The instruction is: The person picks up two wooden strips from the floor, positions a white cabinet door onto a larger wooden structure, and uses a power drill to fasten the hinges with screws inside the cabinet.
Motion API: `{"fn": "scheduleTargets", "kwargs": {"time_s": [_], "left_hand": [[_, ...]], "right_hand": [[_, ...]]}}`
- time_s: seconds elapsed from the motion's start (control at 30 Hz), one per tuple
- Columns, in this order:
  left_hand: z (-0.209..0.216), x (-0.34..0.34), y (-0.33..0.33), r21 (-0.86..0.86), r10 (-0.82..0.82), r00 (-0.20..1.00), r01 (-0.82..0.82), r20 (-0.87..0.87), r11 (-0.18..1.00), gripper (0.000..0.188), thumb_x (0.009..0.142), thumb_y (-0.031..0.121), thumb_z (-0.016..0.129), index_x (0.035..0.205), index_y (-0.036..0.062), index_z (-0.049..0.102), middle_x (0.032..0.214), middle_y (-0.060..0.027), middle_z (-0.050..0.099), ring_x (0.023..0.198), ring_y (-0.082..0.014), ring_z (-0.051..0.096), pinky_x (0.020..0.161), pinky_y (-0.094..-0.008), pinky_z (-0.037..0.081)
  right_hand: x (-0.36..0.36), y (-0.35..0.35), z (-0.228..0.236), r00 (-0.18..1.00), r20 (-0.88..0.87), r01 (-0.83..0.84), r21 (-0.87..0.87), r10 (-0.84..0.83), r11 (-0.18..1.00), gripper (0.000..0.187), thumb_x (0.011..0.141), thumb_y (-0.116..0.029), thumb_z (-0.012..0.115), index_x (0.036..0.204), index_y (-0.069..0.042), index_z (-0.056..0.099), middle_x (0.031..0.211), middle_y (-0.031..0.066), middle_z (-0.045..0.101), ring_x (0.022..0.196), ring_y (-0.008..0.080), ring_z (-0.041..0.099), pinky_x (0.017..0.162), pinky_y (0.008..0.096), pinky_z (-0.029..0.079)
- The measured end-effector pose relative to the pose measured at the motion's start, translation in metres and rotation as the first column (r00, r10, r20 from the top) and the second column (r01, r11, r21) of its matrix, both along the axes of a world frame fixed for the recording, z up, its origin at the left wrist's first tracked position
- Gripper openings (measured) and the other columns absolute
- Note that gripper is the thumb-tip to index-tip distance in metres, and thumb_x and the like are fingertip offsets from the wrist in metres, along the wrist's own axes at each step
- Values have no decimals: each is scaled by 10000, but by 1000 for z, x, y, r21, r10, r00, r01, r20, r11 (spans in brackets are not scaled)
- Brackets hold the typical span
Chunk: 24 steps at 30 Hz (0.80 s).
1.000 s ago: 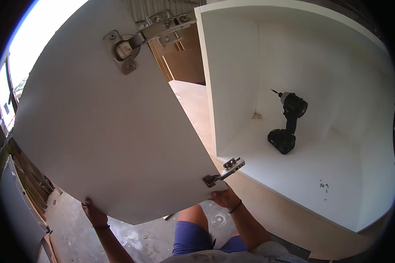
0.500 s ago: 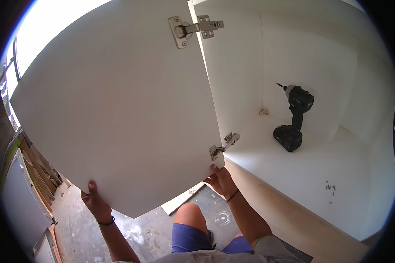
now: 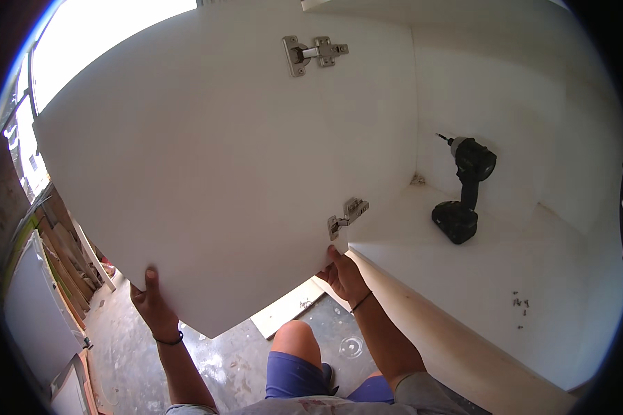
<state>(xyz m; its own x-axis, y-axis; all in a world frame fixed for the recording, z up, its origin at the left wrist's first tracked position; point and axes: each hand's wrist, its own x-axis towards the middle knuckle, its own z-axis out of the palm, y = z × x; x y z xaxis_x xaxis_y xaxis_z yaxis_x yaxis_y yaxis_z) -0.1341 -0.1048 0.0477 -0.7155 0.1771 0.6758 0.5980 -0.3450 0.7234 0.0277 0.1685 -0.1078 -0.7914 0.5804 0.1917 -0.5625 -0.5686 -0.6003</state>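
A large white cabinet door (image 3: 180, 173) stands between my two hands, beside the open white cabinet (image 3: 422, 277). My left hand (image 3: 154, 310) grips its lower left edge, thumb on the near face and fingers behind. Close under the lower hinge (image 3: 346, 217), my right hand (image 3: 346, 278) clasps the bottom right corner, its fingers partly hidden. An upper metal hinge (image 3: 315, 53) is also fixed to the door. Both hinge arms reach over to the cabinet's side wall; whether they are fastened there I cannot tell.
A black cordless drill (image 3: 468, 176) stands on its battery inside the cabinet. Several small screws (image 3: 520, 304) lie on the cabinet floor nearer me. A pale board (image 3: 284, 315) lies on the concrete floor by my knee. White panels (image 3: 34, 304) and wooden strips lean at the left.
The door has moved slightly up, its hinge side now against the cabinet's side wall, closing the gap seen before. Both hands moved with it and kept their hold.
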Motion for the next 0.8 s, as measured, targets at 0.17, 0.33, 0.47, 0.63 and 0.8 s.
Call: {"fn": "scheduleTargets", "kwargs": {"time_s": [0.17, 0.33, 0.47, 0.63, 0.8], "left_hand": [[-1, 4, 6, 6, 50, 999, -50, -22, 999, 430, 857, 352, 592, 1089, -8, 545, 858, -35, 610, 702, -90, 563, 574, -223, 459], [-3, 5, 4, -7, 16, 1000, -17, -23, 1000, 446, 853, 363, 595, 1095, -9, 543, 912, -48, 619, 753, -106, 580, 623, -227, 473], [-6, 9, 8, 31, 49, 999, -48, -7, 998, 405, 845, 342, 610, 1032, -9, 536, 880, -43, 610, 757, -113, 588, 627, -240, 481], [-16, 3, 4, -23, 60, 998, -60, -20, 998, 487, 833, 394, 611, 1100, -5, 527, 955, -60, 608, 784, -125, 588, 652, -248, 488], [-17, 9, 2, -26, 82, 997, -82, 7, 996, 447, 822, 323, 644, 1097, -8, 522, 979, -67, 597, 844, -148, 582, 739, -268, 486]], "right_hand": [[-1, 3, 9, 997, 76, -27, -5, 27, 1000, 378, 965, -283, 338, 1200, 7, 394, 1174, 156, 501, 1092, 246, 522, 962, 388, 441], [1, 9, 7, 978, 202, -61, 2, 59, 998, 366, 966, -297, 330, 1183, -18, 422, 1140, 138, 528, 1072, 233, 537, 944, 380, 453], [1, 16, -4, 970, 234, -61, -39, 68, 997, 322, 924, -324, 463, 1094, -51, 476, 976, 73, 567, 904, 194, 579, 865, 374, 473], [3, 14, -10, 957, 279, -70, -50, 82, 996, 341, 906, -375, 486, 1035, -62, 524, 944, 55, 571, 882, 178, 572, 833, 361, 474], [5, 10, -8, 952, 296, -67, -32, 74, 997, 384, 905, -386, 480, 1071, -41, 507, 981, 66, 557, 925, 191, 555, 834, 355, 472]]}}
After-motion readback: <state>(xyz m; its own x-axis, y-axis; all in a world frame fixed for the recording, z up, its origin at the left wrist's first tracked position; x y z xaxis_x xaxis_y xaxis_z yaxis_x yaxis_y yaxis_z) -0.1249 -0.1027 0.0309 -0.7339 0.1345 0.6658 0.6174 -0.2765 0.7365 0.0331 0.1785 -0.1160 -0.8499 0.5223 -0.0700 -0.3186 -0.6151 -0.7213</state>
